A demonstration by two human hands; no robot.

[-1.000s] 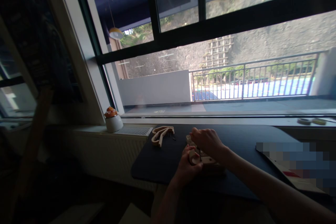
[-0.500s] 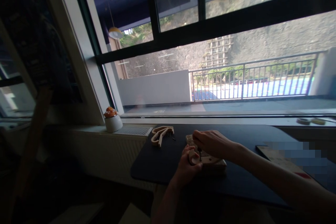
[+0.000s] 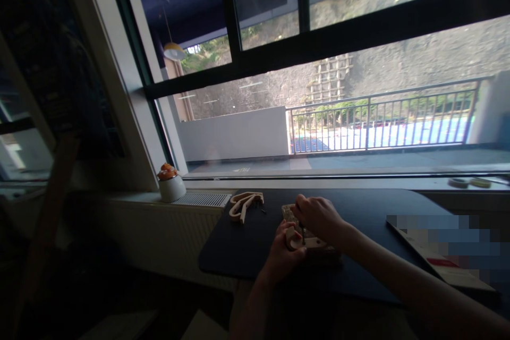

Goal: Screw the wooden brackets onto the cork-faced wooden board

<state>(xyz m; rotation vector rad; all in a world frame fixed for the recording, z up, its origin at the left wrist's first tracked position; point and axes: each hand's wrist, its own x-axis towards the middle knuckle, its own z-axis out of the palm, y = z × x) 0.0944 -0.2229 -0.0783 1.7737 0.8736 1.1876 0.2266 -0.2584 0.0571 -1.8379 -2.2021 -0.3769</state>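
My left hand (image 3: 282,248) is closed around a pale wooden piece (image 3: 294,238) with a curved, hooked end, low over the near part of the table. It presses the piece against a speckled wooden block (image 3: 287,212), which my hands partly cover. Above the block, my right hand (image 3: 319,217) is closed with its fingers bunched. From beneath it a thin dark shaft (image 3: 303,234) runs down to the wooden piece; the top of this tool is hidden in the hand. Curved wooden pieces (image 3: 241,207) lie to the left, with several small dark screws (image 3: 263,211) beside them.
The dark table (image 3: 223,247) has rounded corners and stands against the window sill. A flat board (image 3: 442,265), partly pixelated, lies at its right. On the left, a white jar (image 3: 172,188) with an orange top stands by the radiator (image 3: 203,199). Tape rolls (image 3: 480,183) rest on the sill.
My right hand has turned a little at the wrist, and its forearm has shifted left and down. My left hand and the wooden piece stay nearly in place.
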